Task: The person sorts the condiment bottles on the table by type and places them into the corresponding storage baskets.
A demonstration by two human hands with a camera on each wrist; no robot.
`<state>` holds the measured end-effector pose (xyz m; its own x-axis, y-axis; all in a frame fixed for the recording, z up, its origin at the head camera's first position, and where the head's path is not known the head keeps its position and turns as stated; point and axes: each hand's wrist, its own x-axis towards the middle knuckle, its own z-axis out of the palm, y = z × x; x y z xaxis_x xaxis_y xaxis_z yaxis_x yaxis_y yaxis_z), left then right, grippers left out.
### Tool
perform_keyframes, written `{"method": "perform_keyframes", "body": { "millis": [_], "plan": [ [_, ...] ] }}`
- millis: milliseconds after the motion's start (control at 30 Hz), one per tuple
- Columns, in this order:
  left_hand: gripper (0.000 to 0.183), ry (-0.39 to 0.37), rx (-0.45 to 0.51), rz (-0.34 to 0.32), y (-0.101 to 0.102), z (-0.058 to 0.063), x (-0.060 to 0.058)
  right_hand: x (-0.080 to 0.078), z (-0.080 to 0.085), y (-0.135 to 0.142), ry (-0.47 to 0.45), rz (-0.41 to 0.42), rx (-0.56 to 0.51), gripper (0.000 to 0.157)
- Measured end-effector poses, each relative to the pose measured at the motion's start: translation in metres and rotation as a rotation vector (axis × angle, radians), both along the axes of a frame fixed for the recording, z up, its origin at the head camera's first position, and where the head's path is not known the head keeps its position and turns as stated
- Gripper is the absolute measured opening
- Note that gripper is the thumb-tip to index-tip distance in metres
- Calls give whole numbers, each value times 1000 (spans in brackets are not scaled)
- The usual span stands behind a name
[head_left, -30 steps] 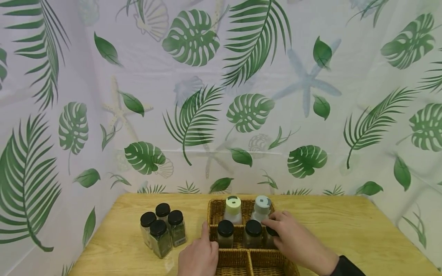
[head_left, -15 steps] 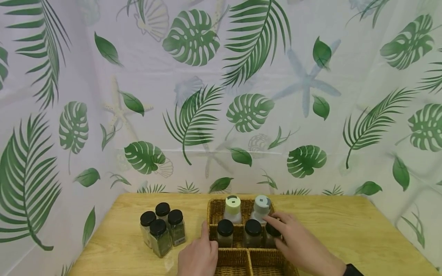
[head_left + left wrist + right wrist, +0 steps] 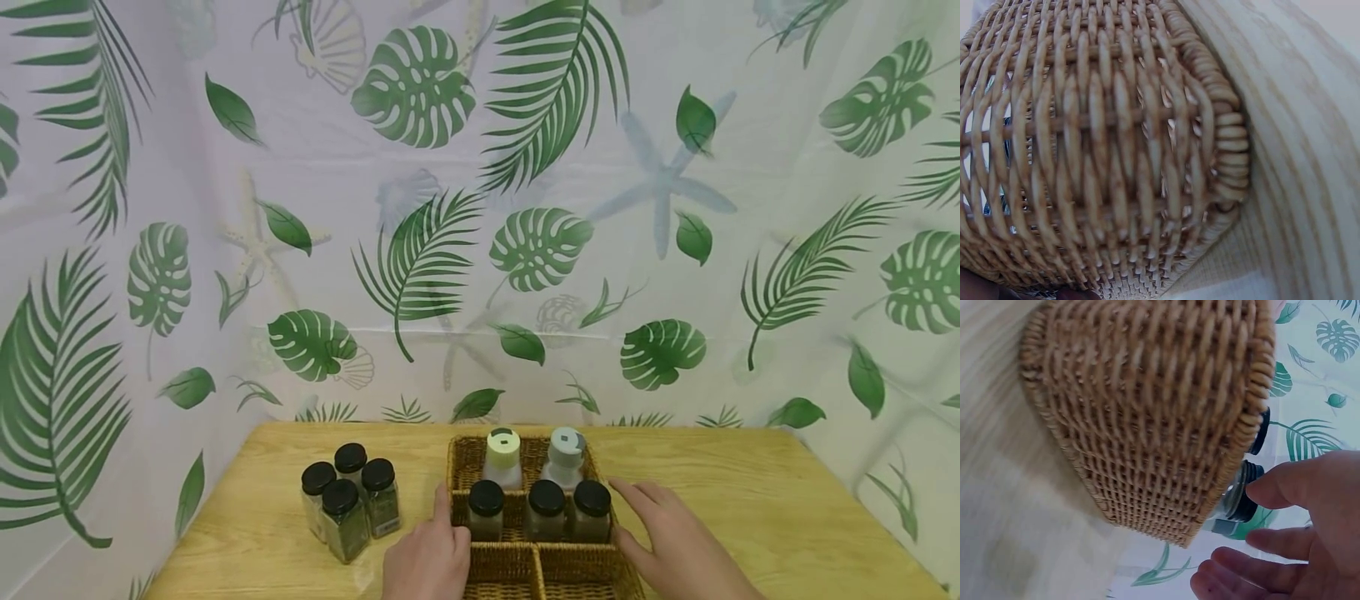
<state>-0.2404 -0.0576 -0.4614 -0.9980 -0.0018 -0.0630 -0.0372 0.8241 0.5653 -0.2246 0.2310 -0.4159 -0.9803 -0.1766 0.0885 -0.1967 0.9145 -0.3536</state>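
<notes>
A divided wicker basket point(image 3: 551, 547) stands on the table. Its middle row holds three black-capped jars: a left jar point(image 3: 486, 508), a middle jar point(image 3: 546, 510) and a right jar point(image 3: 592, 510). In the back compartment are a yellow-lidded bottle point(image 3: 503, 458) and a grey-lidded bottle point(image 3: 566, 458). My left hand point(image 3: 429, 557) holds the basket's left wall, index finger straight along the outside and thumb over the rim. Beside the right wall, my right hand point(image 3: 671, 542) has its fingers loosely extended and grasps nothing. In the right wrist view its thumb point(image 3: 1272, 486) overlaps a black cap.
Several black-capped jars point(image 3: 347, 521) of dried herbs stand close together on the table, left of the basket. The wooden table point(image 3: 720, 467) meets a leaf-printed cloth point(image 3: 480, 367) at the back. Two front compartments of the basket are partly cut off by the frame.
My right hand has come away from the right-hand black-capped jar and moved right, to the outside of the basket. That jar now shows fully in its row. The left hand stays in place.
</notes>
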Motion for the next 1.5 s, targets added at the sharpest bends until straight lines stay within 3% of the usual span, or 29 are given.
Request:
{"method": "perform_keyframes", "body": {
  "millis": [267, 700, 900, 1067, 1367, 1500],
  "plan": [
    [57, -2, -3, -2, 1, 0, -1, -5, -11, 5, -130, -42, -97, 52],
    [57, -6, 1, 1, 1, -2, 0, -2, -34, 1, -224, -64, -289, 52],
    [58, 3, -1, -20, -1, 0, 0, 0, -45, -6, -233, -117, -374, 51],
    [58, 20, -8, -41, -2, 1, -1, 1, -48, -9, -213, -140, -376, 51],
    [55, 74, -45, -52, -5, 11, -3, -2, -49, -10, -200, -131, -362, 50],
    [44, 204, -104, -33, -8, 21, 0, -2, -50, -8, -199, -123, -358, 50]
  ]
}}
